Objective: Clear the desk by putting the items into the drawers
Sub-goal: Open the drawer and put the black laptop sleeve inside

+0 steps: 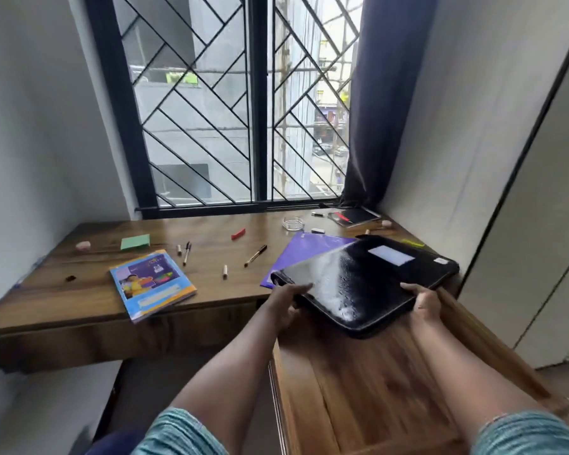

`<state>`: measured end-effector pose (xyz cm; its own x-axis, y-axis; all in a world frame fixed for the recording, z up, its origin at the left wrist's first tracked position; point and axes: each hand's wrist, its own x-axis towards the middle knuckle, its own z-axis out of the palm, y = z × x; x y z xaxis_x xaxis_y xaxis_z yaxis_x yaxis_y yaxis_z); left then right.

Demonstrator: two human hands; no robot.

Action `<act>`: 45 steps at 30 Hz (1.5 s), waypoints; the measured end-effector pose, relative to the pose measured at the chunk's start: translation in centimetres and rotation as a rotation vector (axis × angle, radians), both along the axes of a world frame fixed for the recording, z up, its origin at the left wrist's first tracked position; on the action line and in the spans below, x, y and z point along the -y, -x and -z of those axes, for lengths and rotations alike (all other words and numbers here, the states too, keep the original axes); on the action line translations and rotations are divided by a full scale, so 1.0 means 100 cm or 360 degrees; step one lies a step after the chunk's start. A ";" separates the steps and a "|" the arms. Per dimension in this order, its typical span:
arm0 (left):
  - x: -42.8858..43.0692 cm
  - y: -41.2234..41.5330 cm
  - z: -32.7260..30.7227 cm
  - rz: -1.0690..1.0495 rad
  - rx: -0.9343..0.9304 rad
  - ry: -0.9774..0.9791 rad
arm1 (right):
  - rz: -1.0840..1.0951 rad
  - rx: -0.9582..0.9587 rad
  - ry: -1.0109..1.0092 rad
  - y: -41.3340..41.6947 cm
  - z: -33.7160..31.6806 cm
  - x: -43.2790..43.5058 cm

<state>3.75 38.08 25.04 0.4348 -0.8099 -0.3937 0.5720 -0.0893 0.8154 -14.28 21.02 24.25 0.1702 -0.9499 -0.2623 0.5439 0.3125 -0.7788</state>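
Observation:
A large glossy black zip folder (368, 280) with a white label is held tilted over the desk's front right edge and the pulled-out wooden drawer (368, 389). My left hand (286, 302) grips its near left corner and my right hand (424, 300) grips its near right edge. A purple folder (303, 251) lies under it on the wooden desk (79, 290). Also on the desk lie a colourful blue exercise book (151, 284), a green sticky pad (135, 242), several pens (255, 256), a red clip (238, 233) and a pink eraser (83, 245).
A glass ashtray (292, 223) and a dark notebook with a red pen (355, 216) sit near the barred window. A dark curtain (365, 110) hangs at the back right. White walls close both sides, and a white wardrobe door (539, 241) stands at the right.

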 end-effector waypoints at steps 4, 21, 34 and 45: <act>-0.007 0.029 0.023 0.0199 0.0003 -0.0168 | 0.0049 0.0004 -0.0087 0.036 0.030 -0.016; -0.015 0.082 0.103 0.0259 -0.0051 -0.0657 | -0.0082 -0.0189 -0.0631 0.126 0.106 -0.052; 0.054 0.023 0.168 -0.0394 0.0515 -0.1115 | -0.0586 -0.0181 -0.0880 0.062 0.175 0.052; 0.104 -0.006 0.171 -0.0179 0.0979 -0.1660 | -0.0633 -0.0220 -0.1162 0.015 0.226 0.079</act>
<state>4.36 27.71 7.92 0.8257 -0.1731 -0.5370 0.1621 -0.8388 0.5197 -15.74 13.11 1.69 0.3775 -0.4095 -0.8306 0.2012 0.9118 -0.3581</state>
